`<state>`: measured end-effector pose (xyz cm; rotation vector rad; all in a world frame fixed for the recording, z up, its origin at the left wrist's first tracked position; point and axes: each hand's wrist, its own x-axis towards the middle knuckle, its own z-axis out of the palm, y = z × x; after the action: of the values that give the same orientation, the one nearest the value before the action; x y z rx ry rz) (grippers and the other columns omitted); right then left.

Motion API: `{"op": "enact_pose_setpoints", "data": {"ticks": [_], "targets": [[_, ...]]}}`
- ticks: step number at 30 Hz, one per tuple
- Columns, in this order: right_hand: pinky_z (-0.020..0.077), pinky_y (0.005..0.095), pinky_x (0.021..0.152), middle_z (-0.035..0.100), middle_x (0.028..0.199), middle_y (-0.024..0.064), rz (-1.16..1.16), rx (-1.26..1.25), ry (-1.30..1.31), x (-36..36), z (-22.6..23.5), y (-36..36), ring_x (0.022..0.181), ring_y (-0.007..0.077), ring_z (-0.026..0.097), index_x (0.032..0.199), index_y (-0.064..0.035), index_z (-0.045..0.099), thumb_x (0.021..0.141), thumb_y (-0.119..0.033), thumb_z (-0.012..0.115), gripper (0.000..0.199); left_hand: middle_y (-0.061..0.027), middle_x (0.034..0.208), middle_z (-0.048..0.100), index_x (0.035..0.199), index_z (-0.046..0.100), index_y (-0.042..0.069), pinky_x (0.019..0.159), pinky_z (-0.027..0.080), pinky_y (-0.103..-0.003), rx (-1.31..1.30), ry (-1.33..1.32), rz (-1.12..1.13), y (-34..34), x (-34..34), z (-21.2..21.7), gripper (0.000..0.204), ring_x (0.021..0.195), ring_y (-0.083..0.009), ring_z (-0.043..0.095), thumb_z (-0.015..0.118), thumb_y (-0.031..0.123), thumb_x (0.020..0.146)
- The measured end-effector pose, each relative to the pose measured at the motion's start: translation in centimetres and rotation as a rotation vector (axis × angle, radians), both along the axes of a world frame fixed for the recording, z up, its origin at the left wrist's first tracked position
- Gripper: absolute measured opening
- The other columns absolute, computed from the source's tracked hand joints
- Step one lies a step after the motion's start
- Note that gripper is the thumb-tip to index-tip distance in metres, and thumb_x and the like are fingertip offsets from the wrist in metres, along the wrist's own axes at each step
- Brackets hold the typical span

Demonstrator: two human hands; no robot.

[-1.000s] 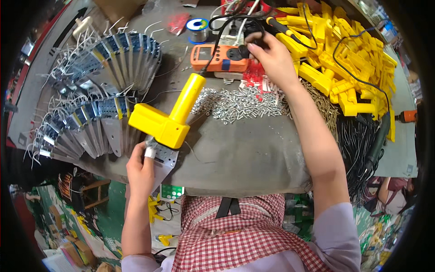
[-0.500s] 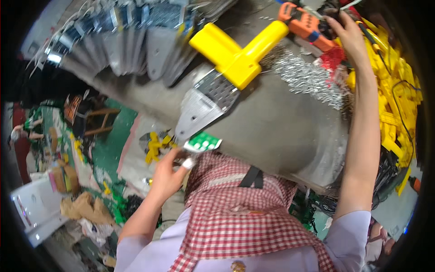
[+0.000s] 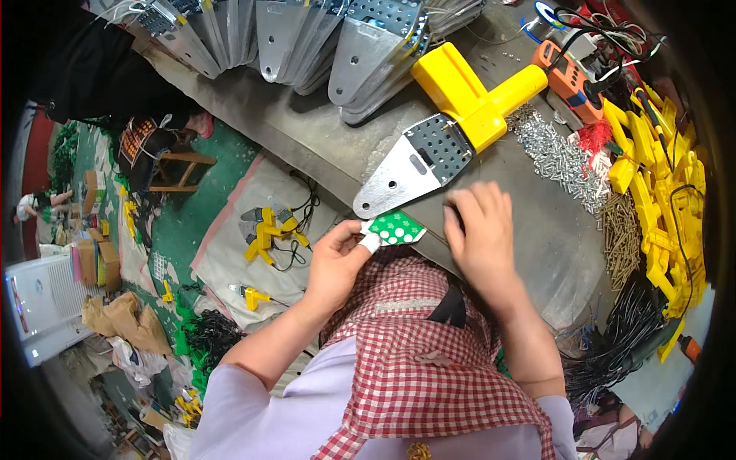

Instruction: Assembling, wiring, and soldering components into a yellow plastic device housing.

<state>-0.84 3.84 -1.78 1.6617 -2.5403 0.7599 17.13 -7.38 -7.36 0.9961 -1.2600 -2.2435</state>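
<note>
My left hand (image 3: 337,264), its thumb tip wrapped in white, pinches the left end of a small green piece with white dots (image 3: 396,228) at the table edge. Just above that piece lies the pointed metal plate (image 3: 402,170) of a tool with a yellow plastic handle (image 3: 483,103). My right hand (image 3: 484,234), a little blurred, hovers over the edge to the right of the green piece. Its thumb stands apart from the bent fingers, and I see nothing between them.
Several matching metal plates (image 3: 284,38) stand fanned along the table's far side. An orange handheld meter (image 3: 567,80), loose silver screws (image 3: 560,157), brass-coloured screws (image 3: 622,238) and piled yellow handles (image 3: 667,230) lie at right. More yellow tools (image 3: 268,234) rest on a floor cloth.
My right hand has come back from beside the orange meter to the near table edge, close to my left hand. My left hand stays at the green piece. The whole view has shifted.
</note>
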Motion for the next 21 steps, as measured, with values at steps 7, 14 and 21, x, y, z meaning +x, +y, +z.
{"op": "enact_pose_setpoints", "data": {"ticks": [7,14,21], "targets": [[0.0378,0.0391,0.081,0.057,0.087,0.0065,0.260,-0.123,-0.208,3.6,0.1,-3.2,0.087,0.0244,0.053,0.086,-0.0067,0.060,0.071,-0.010,0.068,0.018,-0.0043,0.094,0.062,0.104,0.060,-0.004,0.081,0.046,-0.025,-0.203,-0.061,-0.039,0.0,0.3,0.6,0.021,0.089,-0.0115,0.059,0.059,-0.003,0.083],[0.0382,0.0363,0.077,0.059,0.081,0.0052,0.285,-0.063,-0.256,2.8,0.7,-3.5,0.082,0.0230,0.056,0.082,-0.0059,0.063,0.070,-0.007,0.070,0.014,-0.0144,0.086,0.062,0.089,0.063,-0.002,0.074,0.048,-0.034,-0.843,-0.143,-0.139,-1.5,-0.2,1.3,0.019,0.081,-0.0283,0.061,0.064,0.002,0.071],[0.0429,0.0389,0.075,0.059,0.079,0.0080,0.318,-0.067,-0.278,2.5,0.2,-3.6,0.080,0.0265,0.056,0.081,-0.0040,0.062,0.070,-0.007,0.067,0.013,-0.0119,0.085,0.060,0.090,0.061,-0.004,0.073,0.046,-0.030,-0.923,-0.090,-0.143,-1.6,-0.2,0.8,0.021,0.079,-0.0235,0.059,0.061,-0.002,0.069]]}}
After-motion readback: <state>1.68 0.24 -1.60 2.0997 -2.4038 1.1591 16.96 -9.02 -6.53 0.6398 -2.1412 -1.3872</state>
